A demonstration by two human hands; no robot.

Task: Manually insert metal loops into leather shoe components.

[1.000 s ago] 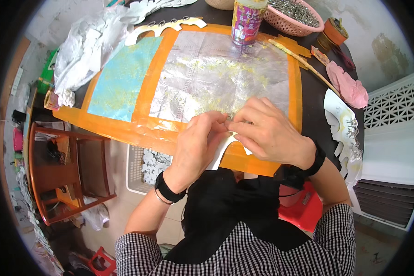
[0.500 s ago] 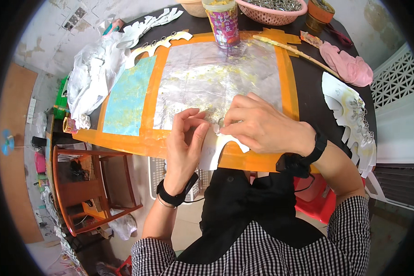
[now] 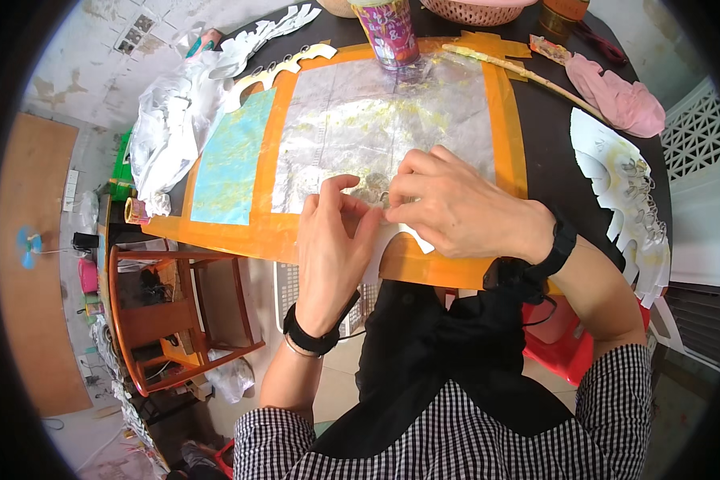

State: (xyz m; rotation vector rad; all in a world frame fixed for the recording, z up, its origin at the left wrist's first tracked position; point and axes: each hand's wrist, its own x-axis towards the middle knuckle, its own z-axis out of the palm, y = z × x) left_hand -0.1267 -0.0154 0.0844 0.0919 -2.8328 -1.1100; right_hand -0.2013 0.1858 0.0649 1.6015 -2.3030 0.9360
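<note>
My right grip [image 3: 466, 212] pinches a white, arch-cut flat piece [image 3: 386, 239]; my left grip [image 3: 330, 244] curls beside it, hold unclear. Far: a purple, white-lettered plastic cup [image 3: 390, 36].

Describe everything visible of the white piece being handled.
The white piece looks like thin card, with a curved notch in its near side. It sits over the orange tape at the near edge of the table. The right hand appears to pinch its far end, mostly hidden, with the left hand touching or beside it.

The sheet [image 3: 352, 96] offers passage until the purple cup [image 3: 390, 36].
</note>
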